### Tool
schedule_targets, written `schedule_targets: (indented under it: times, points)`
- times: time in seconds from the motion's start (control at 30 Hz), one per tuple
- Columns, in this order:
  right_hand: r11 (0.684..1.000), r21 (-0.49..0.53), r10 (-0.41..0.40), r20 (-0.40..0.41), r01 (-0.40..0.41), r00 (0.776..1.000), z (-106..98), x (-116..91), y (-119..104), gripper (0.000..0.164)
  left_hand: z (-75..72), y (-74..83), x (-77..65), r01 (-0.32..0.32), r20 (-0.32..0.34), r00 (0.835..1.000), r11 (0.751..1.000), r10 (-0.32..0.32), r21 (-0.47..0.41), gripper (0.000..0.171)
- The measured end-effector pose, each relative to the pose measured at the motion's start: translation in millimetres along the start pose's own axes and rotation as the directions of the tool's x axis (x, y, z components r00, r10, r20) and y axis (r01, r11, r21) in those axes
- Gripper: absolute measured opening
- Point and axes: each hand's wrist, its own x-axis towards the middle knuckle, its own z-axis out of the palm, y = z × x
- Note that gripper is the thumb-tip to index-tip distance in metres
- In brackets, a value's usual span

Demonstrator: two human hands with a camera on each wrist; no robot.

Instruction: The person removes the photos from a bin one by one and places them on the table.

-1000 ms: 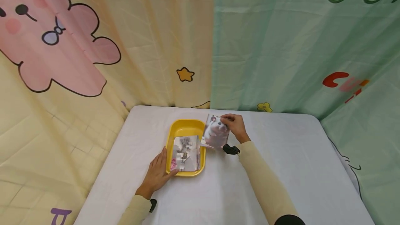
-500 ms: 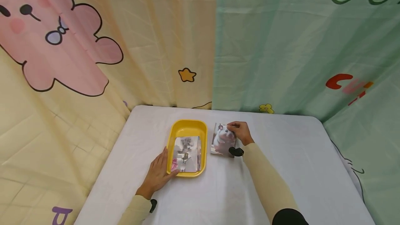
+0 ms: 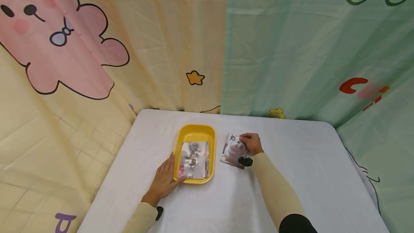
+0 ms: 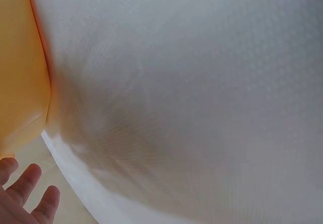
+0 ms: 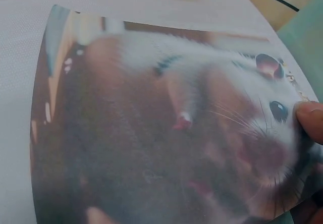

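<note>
My right hand (image 3: 252, 143) pinches a photo card (image 3: 233, 152) with a picture of a white, mouse-like animal, just right of the yellow tray. Close up in the right wrist view, the photo card (image 5: 151, 118) fills most of the frame, with the thumb (image 5: 310, 120) pressed on its edge. The yellow tray (image 3: 195, 128) holds a small pile of photo cards (image 3: 194, 159) toward its near end. At the tray's left side, my left hand (image 3: 163, 181) rests with straight fingers against the rim. In the left wrist view its fingertips (image 4: 48, 201) show beside the tray wall (image 4: 22, 67).
A white cloth covers the table (image 3: 300, 175). Behind it hang a yellow curtain (image 3: 168, 39) with a pink bear and a green curtain (image 3: 275, 56). The table's far edge runs close to the curtains.
My right hand has moved the photo card from over the tray's right rim rightward and nearer to me. My left hand stays at the tray.
</note>
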Motion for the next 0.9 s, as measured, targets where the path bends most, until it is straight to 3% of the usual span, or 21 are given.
schedule_targets:
  times: [0.17, 0.4, 0.9]
  points:
    - [1.0, 0.002, 0.017, -0.022, -0.017, 1.0, 1.8, 0.2, 5.8, 0.019, 0.3, 0.1, -0.3, -0.009, -0.009, 1.0, 1.0, 0.009, 0.003, 0.103]
    - [0.997, 0.058, 0.059, 0.008, -0.059, 0.998, 4.4, -0.7, 2.6, 0.024, 0.7, 0.1, -0.4, -0.001, 0.007, 1.0, 1.0, 0.001, 0.013, 0.104]
    - [0.994, 0.027, -0.108, -0.055, 0.109, 0.993, 12.8, -12.9, -4.8, 0.028, 1.3, -1.0, -0.3, 0.0, 0.002, 1.0, 1.0, 0.0, 0.004, 0.103]
